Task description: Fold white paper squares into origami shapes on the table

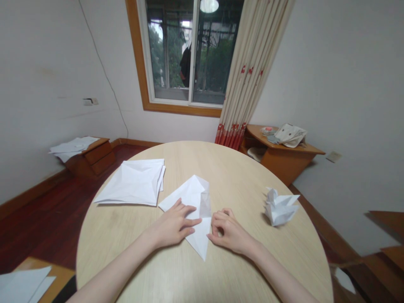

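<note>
A partly folded sheet of white paper [197,187] lies on the round table, with a point toward me and a narrow grey-looking flap along its right side. My left hand [173,223] rests on it with fingers spread, pressing it against the tabletop. At the paper's right edge is my right hand [230,231]. Its fingers are curled in, and the thumb tip touches or nearly touches the lower right edge. I see nothing held between those fingers. The underside of the paper is hidden.
A stack of white paper [135,181] sits at the left of the light wooden table [202,153]. A folded white paper figure [279,208] stands at the right. Beyond are a low cabinet [277,162] with a cloth bag [290,134], and a drawer unit [97,156] under papers.
</note>
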A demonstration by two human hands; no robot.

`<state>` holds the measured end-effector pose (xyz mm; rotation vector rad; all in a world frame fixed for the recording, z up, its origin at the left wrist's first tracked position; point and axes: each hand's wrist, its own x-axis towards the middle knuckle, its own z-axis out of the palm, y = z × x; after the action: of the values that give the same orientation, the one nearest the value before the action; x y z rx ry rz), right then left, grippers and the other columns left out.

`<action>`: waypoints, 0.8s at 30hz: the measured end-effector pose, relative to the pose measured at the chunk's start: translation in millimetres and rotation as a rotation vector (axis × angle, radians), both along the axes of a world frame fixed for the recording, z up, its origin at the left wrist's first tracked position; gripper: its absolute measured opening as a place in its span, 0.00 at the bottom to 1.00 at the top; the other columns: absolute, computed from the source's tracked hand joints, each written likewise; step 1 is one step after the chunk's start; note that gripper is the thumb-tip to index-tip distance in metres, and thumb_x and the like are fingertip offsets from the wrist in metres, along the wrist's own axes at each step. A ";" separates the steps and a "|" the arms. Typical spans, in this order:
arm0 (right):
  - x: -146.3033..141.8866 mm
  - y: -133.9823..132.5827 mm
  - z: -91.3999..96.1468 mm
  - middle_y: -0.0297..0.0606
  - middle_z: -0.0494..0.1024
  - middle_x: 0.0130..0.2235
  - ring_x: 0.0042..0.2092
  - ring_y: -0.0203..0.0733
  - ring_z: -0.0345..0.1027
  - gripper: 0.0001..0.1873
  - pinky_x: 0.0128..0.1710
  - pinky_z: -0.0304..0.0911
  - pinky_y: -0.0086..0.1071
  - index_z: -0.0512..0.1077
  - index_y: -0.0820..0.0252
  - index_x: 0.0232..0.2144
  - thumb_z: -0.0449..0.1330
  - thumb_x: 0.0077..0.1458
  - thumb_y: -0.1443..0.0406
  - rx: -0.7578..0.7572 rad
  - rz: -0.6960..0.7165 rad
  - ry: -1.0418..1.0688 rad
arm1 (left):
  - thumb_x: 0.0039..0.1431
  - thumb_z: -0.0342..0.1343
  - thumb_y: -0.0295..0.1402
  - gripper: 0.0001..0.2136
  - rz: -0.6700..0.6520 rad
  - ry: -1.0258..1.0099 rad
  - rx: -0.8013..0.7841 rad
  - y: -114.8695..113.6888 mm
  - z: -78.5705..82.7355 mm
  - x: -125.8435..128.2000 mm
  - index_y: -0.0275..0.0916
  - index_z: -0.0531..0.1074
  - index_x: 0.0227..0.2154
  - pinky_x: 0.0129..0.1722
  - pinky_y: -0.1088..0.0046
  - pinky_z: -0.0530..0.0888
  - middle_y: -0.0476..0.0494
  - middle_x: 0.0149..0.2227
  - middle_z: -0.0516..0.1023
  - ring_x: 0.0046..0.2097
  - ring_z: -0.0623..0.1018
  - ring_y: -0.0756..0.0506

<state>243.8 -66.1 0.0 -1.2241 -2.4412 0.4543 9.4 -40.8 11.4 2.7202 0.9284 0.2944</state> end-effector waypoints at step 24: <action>-7.3 -13.5 8.0 0.25 0.66 0.23 0.37 0.37 0.63 0.23 0.49 0.46 0.39 0.57 0.62 0.13 0.70 0.39 0.68 -0.202 0.071 0.031 | 0.64 0.51 0.41 0.15 -0.016 -0.084 -0.081 8.1 -4.6 -4.4 0.52 0.71 0.52 0.58 0.55 0.60 0.45 0.61 0.61 0.57 0.62 0.38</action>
<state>236.6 -79.6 8.0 -1.2011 -2.4663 0.7499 5.0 -32.7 6.8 2.6189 0.8765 0.3580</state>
